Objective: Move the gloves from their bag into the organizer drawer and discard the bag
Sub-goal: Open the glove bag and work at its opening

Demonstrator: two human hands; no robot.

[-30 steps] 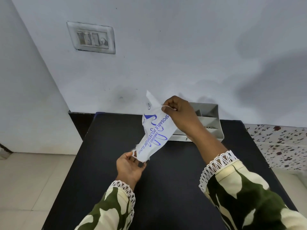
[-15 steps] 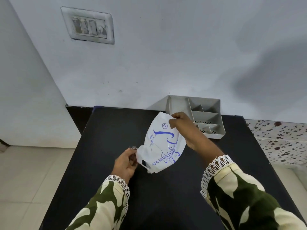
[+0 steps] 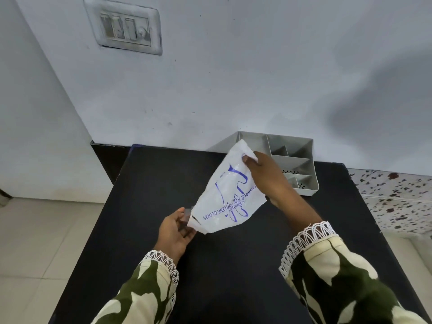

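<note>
A white glove bag (image 3: 228, 197) with blue print hangs tilted above the black table (image 3: 145, 183). My right hand (image 3: 264, 174) pinches its upper far corner. My left hand (image 3: 176, 228) sits at the bag's lower end, fingers curled around a bit of clear plastic glove material (image 3: 187, 215) sticking out of the bag. The grey organizer drawer (image 3: 301, 164), with several compartments, stands at the table's far edge against the wall, just behind my right hand. The gloves inside the bag are hidden.
A switch plate (image 3: 124, 28) is on the wall at upper left. Tiled floor (image 3: 35, 242) lies left of the table. A speckled counter (image 3: 397, 199) adjoins the table on the right.
The bag has been lowered and flattened out, its printed face now turned toward me. My left hand stays at its lower end. The view has tipped downward a little.
</note>
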